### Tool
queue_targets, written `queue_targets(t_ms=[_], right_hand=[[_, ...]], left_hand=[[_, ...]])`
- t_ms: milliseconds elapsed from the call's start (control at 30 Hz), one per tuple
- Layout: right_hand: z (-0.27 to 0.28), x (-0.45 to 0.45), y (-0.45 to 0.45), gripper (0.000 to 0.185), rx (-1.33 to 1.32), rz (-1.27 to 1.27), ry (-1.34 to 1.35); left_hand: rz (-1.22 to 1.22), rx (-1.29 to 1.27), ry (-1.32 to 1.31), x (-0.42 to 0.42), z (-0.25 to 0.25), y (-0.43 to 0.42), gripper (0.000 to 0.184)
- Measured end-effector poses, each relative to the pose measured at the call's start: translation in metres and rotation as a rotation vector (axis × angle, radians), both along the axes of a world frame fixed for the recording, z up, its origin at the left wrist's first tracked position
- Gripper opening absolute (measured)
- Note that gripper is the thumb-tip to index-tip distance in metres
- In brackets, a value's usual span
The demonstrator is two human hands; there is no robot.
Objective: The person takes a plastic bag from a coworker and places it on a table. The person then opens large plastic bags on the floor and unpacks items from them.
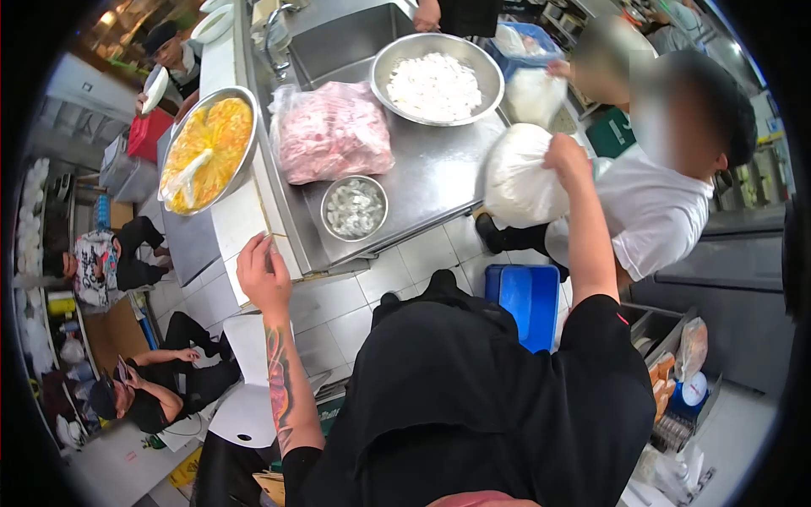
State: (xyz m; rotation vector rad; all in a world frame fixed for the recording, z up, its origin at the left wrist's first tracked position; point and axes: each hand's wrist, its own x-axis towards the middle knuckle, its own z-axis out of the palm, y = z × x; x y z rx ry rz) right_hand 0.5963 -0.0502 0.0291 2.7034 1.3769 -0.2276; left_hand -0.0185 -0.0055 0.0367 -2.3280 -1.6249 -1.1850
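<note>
- While the white bag [519, 179] is gripped by the right hand [568, 162], how does it look?
- Rounded, bulging, packed full. Thin cloudy plastic, creased toward the top, where the neck is bunched up in the fist. Pale all over; contents can't be identified.
- Location?
- At the right end of the steel counter [431, 173], beside the person in the white shirt [663, 207]. Whether weight is taken by the counter can't be told. Blue bin [522, 304] is seen on the floor, nearer the camera.
- Left hand [263, 272]?
- Nothing held. Fingers are extended, near the tiled ledge [245, 224].
- Other stuff around?
- Bag of pink meat [331, 135] and small bowl of ice [355, 209] are set on the counter, left of the large bowl [438, 80] with white pieces in it. A second pale bag [536, 97] is seen just past the gripped one.
</note>
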Motion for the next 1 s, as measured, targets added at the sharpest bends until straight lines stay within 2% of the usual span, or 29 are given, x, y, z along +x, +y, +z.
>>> queue_targets(t_ms=[33,100,133,167,233,333,467,533,633,833,900,933,1000], right_hand=[[-0.004,-0.002,0.015,0.029,0.004,0.009,-0.004],[-0.009,-0.004,0.031,0.025,0.010,0.129,-0.322],[0.008,-0.039,0.052,0.024,0.017,0.154,-0.304],[-0.019,-0.047,0.074,0.025,0.264,0.274,-0.339],[-0.023,-0.099,0.103,0.038,0.418,0.429,0.001],[-0.065,-0.132,0.133,0.042,0.304,0.584,-0.168],[-0.085,-0.148,0.130,0.039,0.166,0.509,-0.035],[-0.091,-0.147,0.127,0.030,0.278,0.506,-0.032],[-0.093,-0.143,0.123,0.027,0.281,0.537,-0.031],[-0.091,-0.151,0.087,0.026,0.301,0.625,-0.020],[-0.093,-0.158,0.069,0.030,0.227,0.623,-0.050],[-0.073,-0.164,0.047,0.032,0.211,0.627,-0.010],[-0.039,-0.133,0.002,0.033,0.410,0.470,0.175]], left_hand=[[0.002,0.010,0.019,-0.001,0.000,0.001,0.019],[-0.002,0.002,0.007,-0.004,0.000,0.000,0.019],[-0.006,-0.007,0.001,-0.001,-0.001,0.000,0.019],[-0.012,-0.007,-0.003,0.001,-0.002,0.000,0.019],[-0.007,0.005,-0.001,-0.001,-0.002,-0.001,0.019],[-0.014,0.011,0.012,0.000,0.000,-0.002,0.019],[-0.010,0.011,0.018,0.000,-0.001,-0.003,0.019],[-0.013,0.013,0.015,0.000,0.000,-0.003,0.019],[-0.010,-0.010,0.000,-0.001,-0.001,-0.004,0.020],[-0.028,-0.007,0.003,-0.003,-0.008,-0.003,0.022],[-0.024,0.004,0.038,-0.004,-0.011,-0.004,0.022],[-0.029,0.004,0.040,-0.003,-0.013,-0.004,0.022],[-0.067,0.009,0.051,-0.001,-0.010,-0.003,0.021]])
